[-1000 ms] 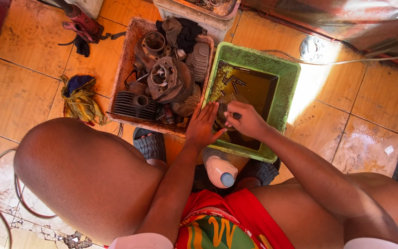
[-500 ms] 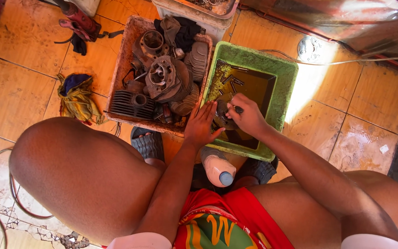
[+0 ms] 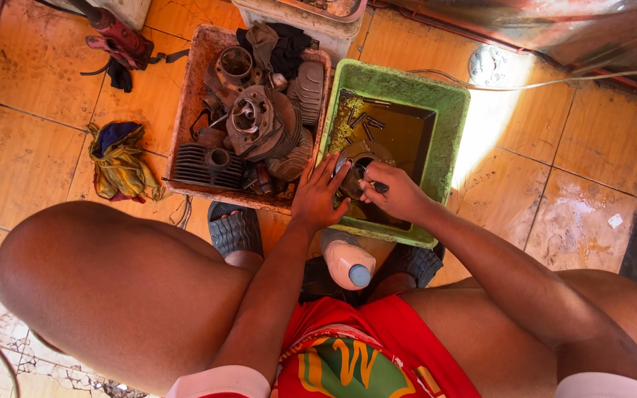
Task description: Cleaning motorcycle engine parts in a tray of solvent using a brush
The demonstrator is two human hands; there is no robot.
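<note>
Both hands work over the green tub [image 3: 447, 125] of dark liquid: left hand [image 3: 318, 195] clasps a round metal part [image 3: 354, 180], right hand [image 3: 396, 193] pinches a small tool [image 3: 377, 187] touching it.

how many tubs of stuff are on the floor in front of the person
3: a brown crate of engine parts on the left, a green tub of dark liquid under both hands, and a pale bin at the top edge. Others may lie out of frame.

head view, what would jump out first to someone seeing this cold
The bright green tub of dark oily liquid at centre, where the left hand and right hand work on a small metal part at its near edge. Just left of it sits a rusty tray piled with greasy engine parts, and a white bottle stands between the person's knees.
</note>
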